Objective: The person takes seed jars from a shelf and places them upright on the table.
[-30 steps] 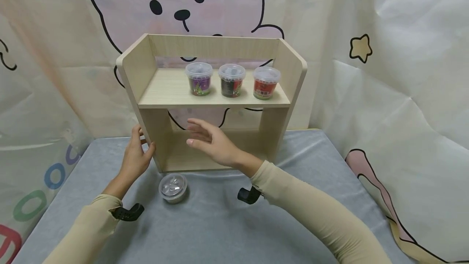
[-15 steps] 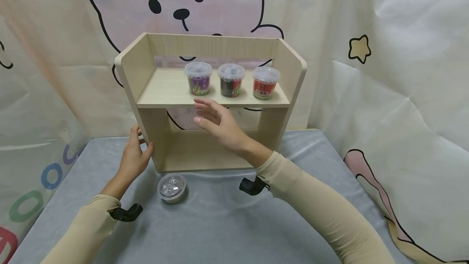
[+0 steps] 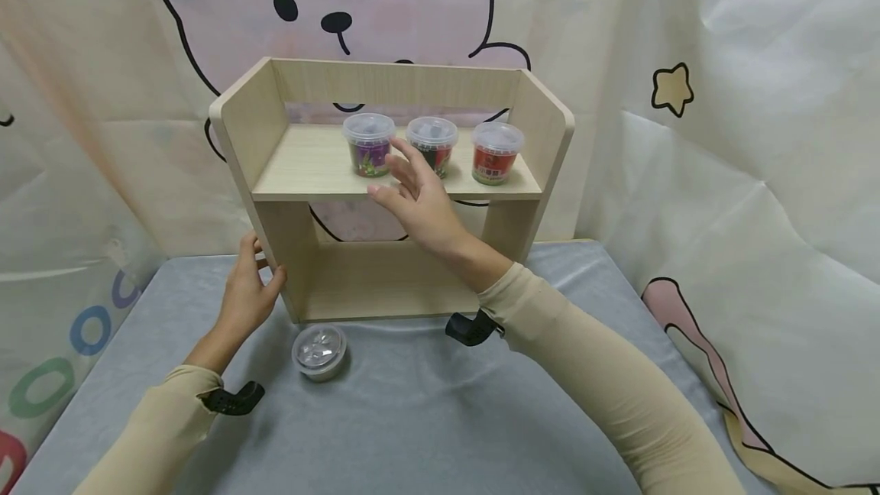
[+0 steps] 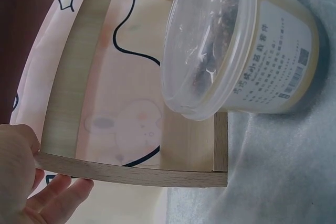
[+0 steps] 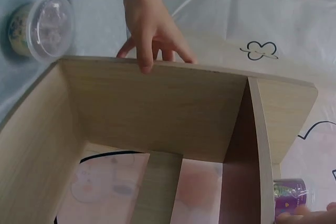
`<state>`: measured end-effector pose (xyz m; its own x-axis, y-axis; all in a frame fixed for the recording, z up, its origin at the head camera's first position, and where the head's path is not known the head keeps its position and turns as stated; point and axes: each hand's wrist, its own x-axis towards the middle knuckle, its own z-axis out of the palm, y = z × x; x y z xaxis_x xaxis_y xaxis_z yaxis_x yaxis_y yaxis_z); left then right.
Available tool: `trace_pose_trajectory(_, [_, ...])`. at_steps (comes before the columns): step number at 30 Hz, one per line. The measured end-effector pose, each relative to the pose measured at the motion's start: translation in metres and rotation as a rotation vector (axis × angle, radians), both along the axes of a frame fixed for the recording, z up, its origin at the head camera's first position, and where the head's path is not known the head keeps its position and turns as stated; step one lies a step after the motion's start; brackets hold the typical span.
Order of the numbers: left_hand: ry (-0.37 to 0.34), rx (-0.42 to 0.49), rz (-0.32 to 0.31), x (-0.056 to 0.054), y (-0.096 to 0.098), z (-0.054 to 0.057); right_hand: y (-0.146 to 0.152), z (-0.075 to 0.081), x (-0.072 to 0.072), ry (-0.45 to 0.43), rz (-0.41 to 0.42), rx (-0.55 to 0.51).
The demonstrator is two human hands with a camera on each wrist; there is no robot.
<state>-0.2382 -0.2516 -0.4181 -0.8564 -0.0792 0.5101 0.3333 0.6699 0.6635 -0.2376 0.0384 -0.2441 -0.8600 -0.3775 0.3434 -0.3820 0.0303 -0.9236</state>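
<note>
A two-tier wooden shelf stands on the table. My left hand grips the front edge of its left side panel, thumb on the inner side and fingers outside, as the left wrist view also shows. Three lidded plastic cups sit on the upper board: a purple-labelled cup, a black-and-red one and a red one. My right hand is raised before the upper board, fingers spread and relaxed, its fingertips beside the purple cup and overlapping the middle one. The right hand holds nothing.
Another lidded cup, with a pale printed label in the left wrist view, stands on the blue-grey tablecloth before the shelf's left front corner. A printed curtain hangs close behind the shelf.
My right hand has risen from in front of the lower compartment to the upper board, near the purple cup. The left hand has kept its grip on the side panel.
</note>
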Motion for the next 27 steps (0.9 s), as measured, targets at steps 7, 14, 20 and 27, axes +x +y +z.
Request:
trace_pose_trajectory(7, [-0.010, -0.012, 0.010, 0.000, 0.000, 0.000, -0.004, 0.009, -0.010, -0.031, -0.032, 0.049])
trace_pose_trajectory(14, [-0.001, -0.029, 0.014, 0.000, 0.000, 0.000, -0.011, 0.016, -0.017, -0.067, -0.052, 0.134])
trace_pose_trajectory(20, [0.013, -0.053, 0.020, -0.001, 0.000, -0.001, -0.017, 0.020, -0.024, -0.070, -0.066, 0.176])
trace_pose_trajectory(27, [0.031, -0.074, 0.015, -0.002, 0.000, 0.000, -0.022, 0.023, -0.033, -0.100, -0.058, 0.177])
